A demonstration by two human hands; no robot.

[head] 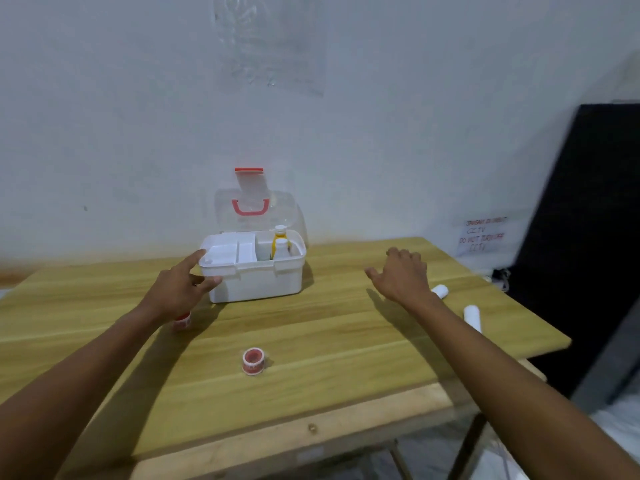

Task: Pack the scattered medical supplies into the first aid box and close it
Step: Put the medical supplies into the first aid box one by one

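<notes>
Both are open and empty: left grip (183, 285) at the near corner of the box (263, 285), right grip (401, 275) hovering. Just right of it lies a roll (440, 291), probably gauze: light, soft; pinch its middle.

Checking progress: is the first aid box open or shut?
Open. The first aid box has its clear lid raised upright, and bottles show inside.

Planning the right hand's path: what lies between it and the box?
Nothing: the head view shows only bare table between the right hand and the open box. The white rolls lie right of the hand.
</notes>
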